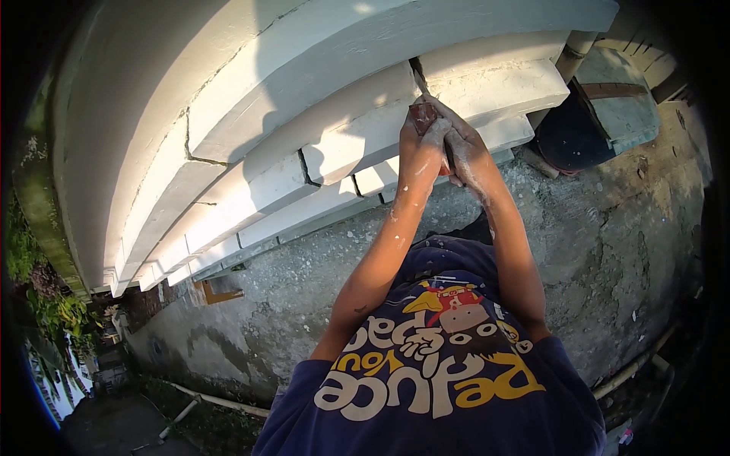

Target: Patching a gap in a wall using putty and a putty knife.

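Note:
My hands meet in front of the stepped white ledges [334,144], close to a dark vertical gap [417,74] in the upper one. My left hand [418,148] is closed around a reddish-brown flat piece [423,118], perhaps folded sandpaper. Beside it and partly overlapping, my right hand [465,148] is also closed, with a finger reaching up toward the gap. A bit of orange-red [444,169] shows low between the hands; whether it belongs to the same piece, I cannot tell. White dust or plaster coats both hands and speckles the forearms.
More cracks, such as one dark joint [306,167], break the ledges to the left. A dark rounded container [570,137] stands by a pale panel [623,99] at the right. Rough grey concrete [319,228] lies below. Plants [61,304] grow at far left; a pole [220,404] lies lower left.

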The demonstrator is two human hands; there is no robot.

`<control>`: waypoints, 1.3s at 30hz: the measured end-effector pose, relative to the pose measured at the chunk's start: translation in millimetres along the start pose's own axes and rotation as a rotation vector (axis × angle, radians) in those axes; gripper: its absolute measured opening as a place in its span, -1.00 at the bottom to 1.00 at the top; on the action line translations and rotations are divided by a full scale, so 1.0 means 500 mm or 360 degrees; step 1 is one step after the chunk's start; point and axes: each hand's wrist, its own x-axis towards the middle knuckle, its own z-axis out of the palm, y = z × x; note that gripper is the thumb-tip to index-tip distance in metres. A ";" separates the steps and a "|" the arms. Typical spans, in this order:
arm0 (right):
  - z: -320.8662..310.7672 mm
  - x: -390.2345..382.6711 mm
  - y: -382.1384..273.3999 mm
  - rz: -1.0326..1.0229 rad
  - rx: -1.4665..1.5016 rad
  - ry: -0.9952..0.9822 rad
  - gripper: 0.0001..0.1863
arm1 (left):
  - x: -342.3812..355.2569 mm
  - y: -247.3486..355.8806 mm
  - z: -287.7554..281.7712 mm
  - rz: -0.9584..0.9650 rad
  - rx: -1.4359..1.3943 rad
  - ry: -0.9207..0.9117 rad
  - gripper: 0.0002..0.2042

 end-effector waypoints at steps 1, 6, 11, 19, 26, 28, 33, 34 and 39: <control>0.002 -0.018 -0.001 -0.0122 -0.0260 0.0143 -0.48 | -0.016 0.010 -0.005 -0.0036 0.0041 -0.0048 -0.60; -0.024 -0.041 0.049 -0.0776 -0.1456 0.0520 -0.42 | -0.030 0.006 -0.047 0.0015 -0.0123 -0.0055 -0.37; -0.005 -0.017 0.015 -0.1008 -0.1589 0.0554 -0.43 | -0.022 0.025 -0.037 0.0290 -0.0081 -0.0058 -0.33; 0.041 0.032 0.025 -0.0852 -0.1628 0.0587 -0.50 | 0.053 0.012 -0.039 0.0626 0.0085 -0.0183 -0.35; 0.022 0.033 0.071 -0.0580 -0.1647 0.0465 -0.74 | 0.051 -0.047 -0.057 0.0297 0.0282 -0.0082 -0.36; 0.023 0.027 0.066 -0.0701 -0.1652 0.0460 -0.75 | 0.048 -0.057 -0.056 0.0304 0.0194 -0.0064 -0.35; 0.042 0.018 0.033 -0.0792 -0.1652 0.0661 -0.76 | 0.044 -0.006 -0.039 0.0470 -0.0030 -0.0172 -0.35; 0.042 0.026 0.031 -0.0831 -0.1709 0.0710 -0.73 | 0.047 -0.007 -0.040 0.0470 -0.0032 -0.0172 -0.35; 0.007 0.042 0.101 -0.0593 -0.1783 0.0454 -0.66 | 0.066 -0.060 -0.073 0.0176 0.0339 -0.0050 -0.52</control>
